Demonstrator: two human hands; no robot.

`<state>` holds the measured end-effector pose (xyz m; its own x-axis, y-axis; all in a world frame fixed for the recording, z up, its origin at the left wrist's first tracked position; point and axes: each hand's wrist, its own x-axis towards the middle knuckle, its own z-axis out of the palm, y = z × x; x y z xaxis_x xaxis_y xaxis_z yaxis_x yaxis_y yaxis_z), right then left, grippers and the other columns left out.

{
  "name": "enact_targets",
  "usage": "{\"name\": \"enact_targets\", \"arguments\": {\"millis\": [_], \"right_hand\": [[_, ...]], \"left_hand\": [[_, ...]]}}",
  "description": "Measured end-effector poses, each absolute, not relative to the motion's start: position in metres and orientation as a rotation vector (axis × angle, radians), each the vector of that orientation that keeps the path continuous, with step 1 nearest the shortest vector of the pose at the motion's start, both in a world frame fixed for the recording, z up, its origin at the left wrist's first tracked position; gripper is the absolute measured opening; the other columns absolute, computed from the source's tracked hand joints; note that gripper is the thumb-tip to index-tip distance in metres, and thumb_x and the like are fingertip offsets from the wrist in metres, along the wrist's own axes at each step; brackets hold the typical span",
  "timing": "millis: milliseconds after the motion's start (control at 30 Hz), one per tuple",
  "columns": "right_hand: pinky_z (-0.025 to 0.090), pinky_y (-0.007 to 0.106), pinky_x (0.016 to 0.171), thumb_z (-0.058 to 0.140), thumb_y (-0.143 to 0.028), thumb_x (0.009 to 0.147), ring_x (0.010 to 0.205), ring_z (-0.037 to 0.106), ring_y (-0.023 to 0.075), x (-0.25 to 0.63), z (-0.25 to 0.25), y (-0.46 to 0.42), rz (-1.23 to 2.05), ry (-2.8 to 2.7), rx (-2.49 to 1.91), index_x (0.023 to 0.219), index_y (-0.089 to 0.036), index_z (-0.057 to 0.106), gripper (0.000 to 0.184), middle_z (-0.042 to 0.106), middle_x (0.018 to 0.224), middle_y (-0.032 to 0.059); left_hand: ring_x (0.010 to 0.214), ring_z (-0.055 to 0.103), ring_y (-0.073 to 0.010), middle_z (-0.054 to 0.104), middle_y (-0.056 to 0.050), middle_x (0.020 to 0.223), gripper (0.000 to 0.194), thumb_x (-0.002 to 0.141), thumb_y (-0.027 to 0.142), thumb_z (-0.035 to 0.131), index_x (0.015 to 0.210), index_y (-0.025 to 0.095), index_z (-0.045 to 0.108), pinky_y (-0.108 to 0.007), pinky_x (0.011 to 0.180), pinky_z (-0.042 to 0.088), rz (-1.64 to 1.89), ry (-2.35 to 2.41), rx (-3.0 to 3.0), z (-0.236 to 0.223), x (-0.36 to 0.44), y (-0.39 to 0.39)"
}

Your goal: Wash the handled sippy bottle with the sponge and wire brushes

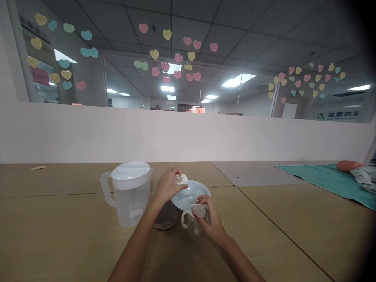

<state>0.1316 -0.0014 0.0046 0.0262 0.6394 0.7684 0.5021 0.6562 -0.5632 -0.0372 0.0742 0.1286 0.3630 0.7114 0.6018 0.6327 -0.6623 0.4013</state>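
Observation:
Over the white plate (191,195), my left hand (169,187) is closed on a white ring with a clear centre, which looks like a baby bottle's nipple collar (181,179). My right hand (212,221) pinches a small, round, translucent cap (199,211). Just behind and below that cap stands a clear baby bottle (194,229) with a curved white handle. Fingers of the right hand cover part of the bottle's top, and I cannot tell whether they touch it. A dark round dish (167,216) lies beneath my left forearm, partly hidden by it.
A translucent lidded pitcher (131,196) with liquid in it stands to the left. A flat pale piece (38,168) lies at the far left. On the right is a green cloth (320,178) with an orange item (349,166) on it. A white wall (182,137) rises behind the table.

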Motion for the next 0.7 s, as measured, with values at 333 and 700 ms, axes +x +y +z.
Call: {"name": "enact_targets", "arguments": {"millis": [333,700], "right_hand": [[0.042,0.025,0.070,0.058,-0.034,0.080,0.078,0.052,0.0148,0.127,0.010,0.002,0.336,-1.479,-0.953,0.088,-0.021,0.046,0.019,0.055,0.087,0.0013],[0.038,0.020,0.049,0.070,-0.042,0.069,0.051,0.052,0.0107,0.131,0.071,0.023,0.613,-1.012,-0.760,0.089,-0.022,0.040,0.041,0.062,0.062,-0.0026]], "left_hand": [[0.077,0.052,-0.0130,0.055,0.003,0.085,0.040,0.055,0.035,0.077,0.080,0.021,0.050,-0.022,0.063,0.032,1.180,1.261,2.507,0.127,-0.038,0.076],[0.073,0.051,-0.0130,0.057,0.003,0.080,0.037,0.055,0.038,0.076,0.076,0.020,0.051,-0.023,0.061,0.030,1.129,1.311,2.530,0.127,-0.040,0.079]]}}
